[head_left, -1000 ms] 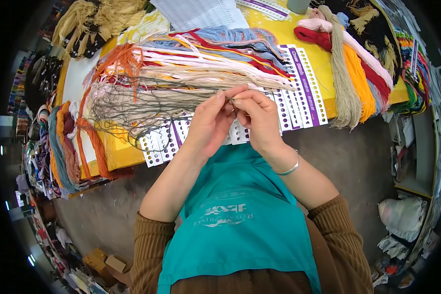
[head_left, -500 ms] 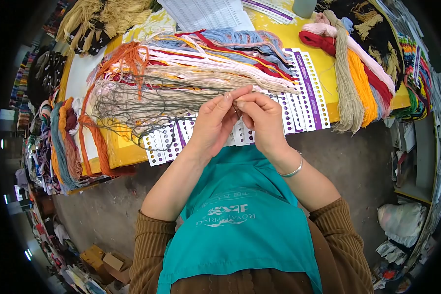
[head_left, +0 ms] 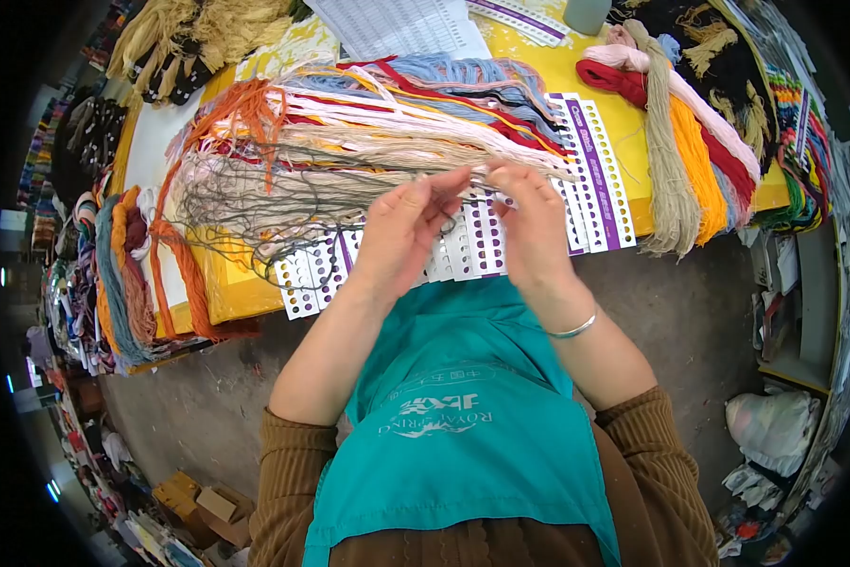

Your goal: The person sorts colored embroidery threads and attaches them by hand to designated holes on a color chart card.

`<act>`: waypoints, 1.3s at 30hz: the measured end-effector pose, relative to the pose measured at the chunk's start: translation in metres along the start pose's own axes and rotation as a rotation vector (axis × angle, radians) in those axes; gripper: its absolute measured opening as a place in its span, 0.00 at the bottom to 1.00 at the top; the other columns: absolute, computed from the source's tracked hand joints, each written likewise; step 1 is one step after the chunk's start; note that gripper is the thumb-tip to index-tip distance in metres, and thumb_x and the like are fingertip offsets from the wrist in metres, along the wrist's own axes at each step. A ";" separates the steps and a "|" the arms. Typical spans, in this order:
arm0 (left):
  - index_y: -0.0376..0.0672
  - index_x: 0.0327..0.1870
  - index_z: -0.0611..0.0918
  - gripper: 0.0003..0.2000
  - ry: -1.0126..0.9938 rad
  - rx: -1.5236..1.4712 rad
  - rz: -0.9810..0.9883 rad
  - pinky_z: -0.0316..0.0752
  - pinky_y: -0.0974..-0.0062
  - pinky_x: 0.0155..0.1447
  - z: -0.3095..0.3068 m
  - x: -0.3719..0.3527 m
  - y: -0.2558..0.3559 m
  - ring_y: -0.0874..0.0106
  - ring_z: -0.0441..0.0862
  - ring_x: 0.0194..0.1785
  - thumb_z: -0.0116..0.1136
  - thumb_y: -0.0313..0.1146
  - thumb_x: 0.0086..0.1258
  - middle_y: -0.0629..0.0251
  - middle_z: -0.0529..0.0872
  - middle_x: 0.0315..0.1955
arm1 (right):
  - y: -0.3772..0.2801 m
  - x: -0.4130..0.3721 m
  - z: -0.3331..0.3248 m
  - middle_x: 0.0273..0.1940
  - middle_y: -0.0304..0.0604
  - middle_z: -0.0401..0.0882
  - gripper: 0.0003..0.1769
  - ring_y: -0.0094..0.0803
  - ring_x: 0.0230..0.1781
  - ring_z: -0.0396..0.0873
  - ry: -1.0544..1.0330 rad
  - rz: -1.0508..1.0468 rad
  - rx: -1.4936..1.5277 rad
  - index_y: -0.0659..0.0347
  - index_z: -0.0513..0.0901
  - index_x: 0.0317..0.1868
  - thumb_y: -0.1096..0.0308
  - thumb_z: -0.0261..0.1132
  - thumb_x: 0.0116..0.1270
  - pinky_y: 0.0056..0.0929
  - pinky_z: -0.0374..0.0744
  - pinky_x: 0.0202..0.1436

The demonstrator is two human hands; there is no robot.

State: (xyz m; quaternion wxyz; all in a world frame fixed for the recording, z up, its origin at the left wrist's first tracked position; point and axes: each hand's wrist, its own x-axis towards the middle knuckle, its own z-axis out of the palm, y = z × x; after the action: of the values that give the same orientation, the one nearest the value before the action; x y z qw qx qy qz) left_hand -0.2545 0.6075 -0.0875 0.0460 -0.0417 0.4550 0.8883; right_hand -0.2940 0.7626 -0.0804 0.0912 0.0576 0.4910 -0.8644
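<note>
My left hand [head_left: 401, 231] is over the front of the cards, its fingertips closed at the ends of the dark grey threads [head_left: 283, 194]. These run leftward in a loose, tangled fan. Just to the right, my right hand [head_left: 536, 222] has its fingers bent inward, the fingertips close to those of my left hand. Whatever is between the right fingertips is too fine to make out. Under both hands lie white punched thread cards [head_left: 486, 236] with purple strips. Pink, red, yellow and blue threads [head_left: 425, 104] lie across the cards behind my hands.
Orange thread [head_left: 193, 274] hangs over the table's left front edge beside other skeins. Beige, yellow and red skeins [head_left: 685, 161] drape over the right side of the yellow table [head_left: 633, 203]. Printed sheets [head_left: 397, 28] lie at the back. Cardboard boxes [head_left: 212, 510] stand on the floor.
My hands were pinched together; now they have moved slightly apart, the right one to the right. The tangled threads and cards lie nearly as before.
</note>
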 end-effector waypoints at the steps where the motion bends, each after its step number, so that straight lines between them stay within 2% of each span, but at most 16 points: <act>1: 0.33 0.59 0.78 0.22 -0.013 0.009 -0.003 0.67 0.64 0.70 -0.004 0.002 0.006 0.67 0.75 0.63 0.51 0.44 0.76 0.54 0.78 0.61 | -0.008 0.005 -0.002 0.39 0.35 0.82 0.06 0.16 0.36 0.73 -0.024 -0.011 0.002 0.61 0.84 0.37 0.69 0.63 0.67 0.20 0.70 0.41; 3: 0.33 0.59 0.78 0.22 -0.026 0.025 -0.006 0.67 0.63 0.70 -0.009 0.003 0.020 0.66 0.74 0.64 0.50 0.44 0.77 0.53 0.78 0.60 | -0.025 0.014 -0.007 0.42 0.35 0.83 0.07 0.16 0.40 0.74 -0.076 -0.023 0.003 0.60 0.84 0.38 0.67 0.63 0.68 0.21 0.70 0.49; 9: 0.33 0.58 0.78 0.21 -0.026 0.018 0.008 0.66 0.64 0.70 0.006 0.006 0.023 0.65 0.73 0.65 0.51 0.42 0.76 0.54 0.76 0.62 | -0.018 0.006 -0.003 0.36 0.35 0.81 0.11 0.16 0.36 0.73 -0.274 -0.112 -0.414 0.66 0.83 0.45 0.69 0.67 0.64 0.19 0.73 0.40; 14: 0.34 0.56 0.80 0.19 0.008 0.086 0.016 0.66 0.66 0.70 0.016 0.005 0.015 0.67 0.74 0.64 0.51 0.41 0.77 0.54 0.77 0.62 | 0.002 0.001 0.005 0.37 0.36 0.82 0.08 0.18 0.38 0.75 -0.272 0.053 -0.294 0.66 0.84 0.41 0.72 0.67 0.63 0.20 0.74 0.42; 21: 0.33 0.53 0.81 0.18 0.007 0.174 -0.014 0.68 0.64 0.69 0.009 0.001 0.017 0.65 0.78 0.61 0.48 0.41 0.78 0.52 0.80 0.58 | -0.006 0.001 -0.001 0.52 0.44 0.79 0.02 0.25 0.49 0.77 -0.276 -0.158 -0.172 0.62 0.83 0.35 0.76 0.64 0.63 0.26 0.74 0.54; 25: 0.37 0.48 0.81 0.16 -0.167 -0.092 -0.015 0.71 0.62 0.67 -0.008 -0.003 0.032 0.62 0.79 0.60 0.47 0.41 0.78 0.51 0.82 0.55 | -0.042 0.016 -0.013 0.53 0.53 0.80 0.04 0.34 0.54 0.78 -0.473 0.139 0.431 0.63 0.78 0.37 0.72 0.58 0.69 0.36 0.69 0.65; 27: 0.38 0.44 0.82 0.14 -0.225 -0.371 -0.003 0.73 0.62 0.66 -0.024 -0.006 0.051 0.62 0.80 0.59 0.47 0.39 0.78 0.52 0.84 0.52 | -0.070 0.025 -0.032 0.39 0.46 0.81 0.07 0.30 0.39 0.78 -0.397 0.133 0.571 0.61 0.74 0.32 0.70 0.57 0.69 0.30 0.75 0.51; 29: 0.43 0.45 0.81 0.10 -0.132 -0.553 0.120 0.78 0.62 0.60 -0.058 -0.015 0.078 0.64 0.83 0.54 0.48 0.36 0.78 0.57 0.86 0.45 | -0.107 0.053 -0.079 0.26 0.35 0.69 0.11 0.22 0.24 0.65 -0.497 0.135 0.681 0.58 0.69 0.27 0.70 0.57 0.69 0.21 0.69 0.30; 30: 0.45 0.46 0.81 0.09 -0.156 -0.697 0.182 0.80 0.65 0.57 -0.081 -0.020 0.098 0.66 0.84 0.51 0.48 0.35 0.78 0.61 0.87 0.43 | -0.135 0.054 -0.091 0.22 0.32 0.55 0.14 0.20 0.19 0.52 -0.220 0.046 0.609 0.55 0.64 0.26 0.69 0.57 0.69 0.20 0.55 0.19; 31: 0.46 0.49 0.80 0.09 -0.091 -0.495 0.218 0.83 0.73 0.46 -0.110 -0.032 0.125 0.72 0.84 0.42 0.49 0.35 0.77 0.68 0.86 0.38 | -0.160 0.061 -0.117 0.23 0.31 0.58 0.12 0.19 0.17 0.52 -0.169 -0.063 0.492 0.55 0.66 0.27 0.70 0.57 0.69 0.20 0.54 0.18; 33: 0.46 0.52 0.79 0.09 0.021 -0.474 0.306 0.78 0.81 0.32 -0.161 -0.069 0.174 0.78 0.79 0.28 0.47 0.33 0.78 0.72 0.85 0.32 | -0.212 0.086 -0.207 0.22 0.31 0.60 0.11 0.19 0.15 0.51 -0.067 -0.213 0.314 0.55 0.67 0.27 0.70 0.60 0.67 0.20 0.54 0.17; 34: 0.44 0.51 0.79 0.09 0.114 -0.502 0.383 0.71 0.84 0.25 -0.192 -0.090 0.199 0.81 0.76 0.23 0.46 0.33 0.78 0.74 0.83 0.29 | -0.243 0.087 -0.240 0.23 0.32 0.64 0.11 0.20 0.15 0.52 0.093 -0.281 0.248 0.56 0.70 0.27 0.69 0.60 0.67 0.19 0.54 0.17; 35: 0.42 0.51 0.78 0.09 0.019 -0.573 0.351 0.62 0.87 0.21 -0.230 -0.112 0.227 0.86 0.71 0.19 0.47 0.32 0.78 0.76 0.79 0.25 | -0.274 0.092 -0.286 0.24 0.33 0.69 0.08 0.20 0.15 0.53 0.293 -0.377 0.162 0.57 0.73 0.28 0.69 0.61 0.66 0.20 0.54 0.16; 36: 0.40 0.51 0.77 0.09 0.690 -0.388 0.534 0.54 0.87 0.19 -0.214 -0.132 0.255 0.88 0.64 0.16 0.46 0.30 0.78 0.77 0.72 0.19 | -0.316 0.094 -0.354 0.24 0.34 0.70 0.08 0.20 0.14 0.54 0.351 -0.443 0.097 0.57 0.73 0.28 0.70 0.60 0.65 0.19 0.54 0.15; 37: 0.40 0.51 0.77 0.09 0.573 -0.488 0.567 0.52 0.86 0.19 -0.258 -0.162 0.273 0.87 0.61 0.15 0.45 0.29 0.77 0.77 0.69 0.17 | -0.356 0.096 -0.422 0.24 0.34 0.71 0.07 0.20 0.14 0.55 0.414 -0.505 0.030 0.57 0.73 0.28 0.70 0.60 0.65 0.19 0.54 0.15; 39: 0.41 0.48 0.77 0.07 0.693 -0.249 0.670 0.48 0.85 0.19 -0.334 -0.229 0.326 0.84 0.56 0.13 0.45 0.26 0.76 0.76 0.64 0.15 | -0.412 0.080 -0.466 0.28 0.36 0.73 0.04 0.23 0.20 0.59 0.645 -0.641 -0.069 0.58 0.75 0.31 0.72 0.59 0.65 0.21 0.58 0.21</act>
State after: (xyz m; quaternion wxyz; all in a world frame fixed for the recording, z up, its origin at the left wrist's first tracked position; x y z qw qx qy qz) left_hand -0.0555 0.1364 0.0063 -0.4012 -0.1910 0.3226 0.8358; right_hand -0.4553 1.3618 0.0116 -0.3368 0.1661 0.5157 -0.7701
